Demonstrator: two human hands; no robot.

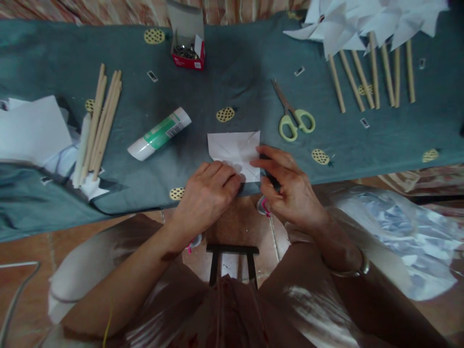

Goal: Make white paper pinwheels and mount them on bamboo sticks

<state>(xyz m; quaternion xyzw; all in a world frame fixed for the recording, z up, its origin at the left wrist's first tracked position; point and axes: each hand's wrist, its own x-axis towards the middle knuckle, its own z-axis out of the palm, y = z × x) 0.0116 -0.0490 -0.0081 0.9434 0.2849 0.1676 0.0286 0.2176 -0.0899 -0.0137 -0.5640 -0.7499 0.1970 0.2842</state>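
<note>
A small white sheet of paper (235, 144) with crease lines lies at the front edge of the green tablecloth. My left hand (208, 193) has its fingers curled together over the paper's lower left part, gripping it there; the fingertips are partly hidden. At the right edge of the same sheet is my right hand (290, 186), its fingers apart and the index and middle fingertips touching the paper. Scissors (292, 116) with light green handles lie beyond my right hand. To the left of the paper rests a white and green glue stick (159, 134).
An open red box (188, 60) of small metal pieces stands at the back. Several wooden sticks (103, 116) and white paper sheets (32, 133) lie on the left. Paper pinwheels (362, 29) on sticks are piled at the back right. A plastic bag (395, 227) hangs beside my right arm.
</note>
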